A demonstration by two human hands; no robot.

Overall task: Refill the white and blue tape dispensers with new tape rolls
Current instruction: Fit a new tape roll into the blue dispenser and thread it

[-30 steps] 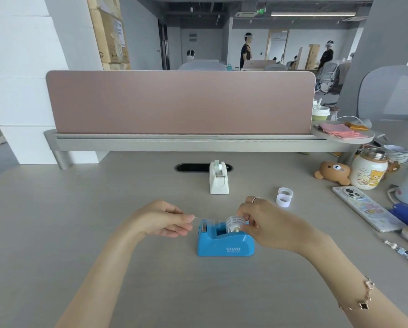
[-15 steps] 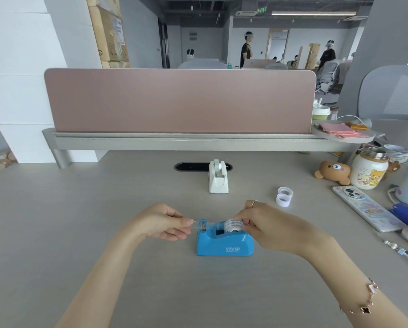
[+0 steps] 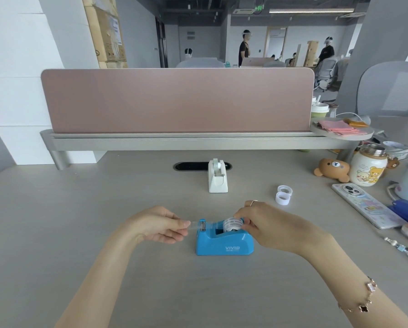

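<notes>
- The left hand (image 3: 161, 227) pinches the free end of the clear tape (image 3: 194, 224) just left of the cutter — a second ago that end was held a little higher and further from the blade, and it now lies level across it.
- The blue dispenser (image 3: 224, 242) sits on the desk (image 3: 56, 233) between the two hands; its roll (image 3: 232, 225) has dropped from above the cradle into the slot since a second ago.
- The right hand (image 3: 269, 227) holds the roll with curled fingers, its grip closed on the roll's right side.
- My reading: the blue one is all but refilled — only seating the roll fully and tearing the tape on the blade seem left.
- The white dispenser (image 3: 217, 177) stands well behind, near the cable slot (image 3: 188, 166), with a roll already in it; whether that roll is new I cannot tell.
- Two small rings (image 3: 284, 194), probably cores or spare rolls, lie right of it.
- Further right: a bear toy (image 3: 332, 169), a printed jar (image 3: 367, 168), a phone (image 3: 366, 205).
- Behind runs a pink divider (image 3: 177, 100); beyond it, an open office with people standing and grey chairs (image 3: 387, 91).
</notes>
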